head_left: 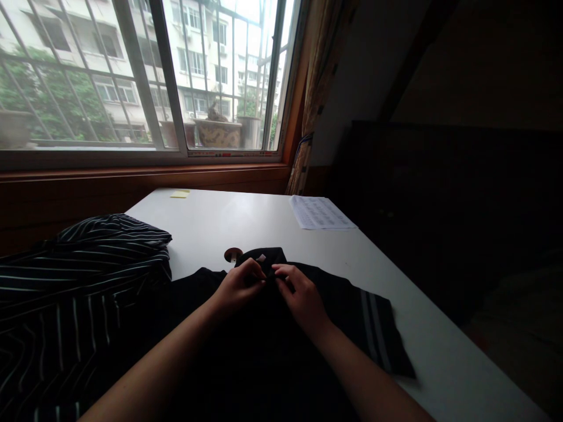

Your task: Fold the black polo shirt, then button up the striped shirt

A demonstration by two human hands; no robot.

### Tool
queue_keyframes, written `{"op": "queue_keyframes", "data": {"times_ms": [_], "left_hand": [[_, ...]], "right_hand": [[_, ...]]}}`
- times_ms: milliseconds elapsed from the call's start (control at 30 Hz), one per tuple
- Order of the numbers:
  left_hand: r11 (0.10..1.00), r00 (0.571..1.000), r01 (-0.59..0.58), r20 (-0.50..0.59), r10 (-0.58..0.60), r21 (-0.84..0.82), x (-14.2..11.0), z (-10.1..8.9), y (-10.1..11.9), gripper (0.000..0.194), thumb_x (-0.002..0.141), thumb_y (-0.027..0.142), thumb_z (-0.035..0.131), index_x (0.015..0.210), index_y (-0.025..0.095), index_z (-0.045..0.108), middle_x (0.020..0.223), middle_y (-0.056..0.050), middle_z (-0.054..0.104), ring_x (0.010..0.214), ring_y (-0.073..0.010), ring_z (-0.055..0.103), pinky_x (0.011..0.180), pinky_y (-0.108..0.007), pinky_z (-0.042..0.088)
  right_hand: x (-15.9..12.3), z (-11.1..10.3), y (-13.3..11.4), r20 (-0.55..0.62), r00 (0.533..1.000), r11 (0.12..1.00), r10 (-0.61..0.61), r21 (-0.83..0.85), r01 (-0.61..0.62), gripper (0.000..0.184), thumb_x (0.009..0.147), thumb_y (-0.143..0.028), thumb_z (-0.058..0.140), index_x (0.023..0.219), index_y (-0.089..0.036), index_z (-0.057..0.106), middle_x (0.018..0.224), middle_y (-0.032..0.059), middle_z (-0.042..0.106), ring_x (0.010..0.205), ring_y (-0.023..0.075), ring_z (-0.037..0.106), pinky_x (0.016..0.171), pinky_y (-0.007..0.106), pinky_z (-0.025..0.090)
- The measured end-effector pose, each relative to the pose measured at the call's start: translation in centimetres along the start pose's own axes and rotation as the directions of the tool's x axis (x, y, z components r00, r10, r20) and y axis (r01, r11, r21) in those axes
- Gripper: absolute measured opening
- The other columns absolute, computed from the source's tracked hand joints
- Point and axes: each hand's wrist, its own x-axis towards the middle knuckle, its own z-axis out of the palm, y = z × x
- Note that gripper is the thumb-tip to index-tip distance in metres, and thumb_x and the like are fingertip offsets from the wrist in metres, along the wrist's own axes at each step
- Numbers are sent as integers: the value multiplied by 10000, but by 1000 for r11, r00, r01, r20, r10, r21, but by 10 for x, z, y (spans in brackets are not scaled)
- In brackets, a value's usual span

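Note:
A black shirt (352,310) lies spread flat on the white table (246,223), its collar with a small white label pointing away from me. A sleeve with two pale stripes reaches out to the right. My left hand (240,287) and my right hand (299,293) meet just below the collar. Both pinch the dark fabric at the neckline, fingers curled and pressed together. The cloth under my forearms is too dark to make out in detail.
A heap of black clothing with thin white stripes (79,281) fills the table's left side. A printed sheet of paper (319,212) lies at the far right, a yellow sticky note (179,194) near the window sill. A small round brown object (232,254) sits beside the collar.

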Motion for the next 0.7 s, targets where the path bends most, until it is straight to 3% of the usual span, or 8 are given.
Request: {"op": "queue_keyframes", "data": {"times_ms": [200,400,700], "left_hand": [[1000,1000,0,-5,0,9,0,0,2,122,835,246,677,909,182,602,882,-31,665,823,-179,632,749,-288,486],[999,1000,25,15,-26,26,1,0,1,124,844,267,673,917,180,624,876,-30,679,806,-175,632,734,-282,487],[1000,1000,23,7,-23,22,1,0,2,140,870,280,658,968,187,623,928,-43,689,858,-186,648,782,-301,504]], "right_hand": [[-2,1,2,-77,997,996,14,-82,-21,107,906,-151,564,956,-246,551,1017,49,579,852,182,618,773,325,547],[-3,0,-2,-28,998,992,-53,-113,49,197,867,-108,583,991,-257,622,1009,49,531,883,185,611,772,314,558],[-3,-2,-5,-5,999,996,-39,-79,39,105,893,-201,627,985,-247,650,982,46,558,816,171,616,737,307,564]]}}
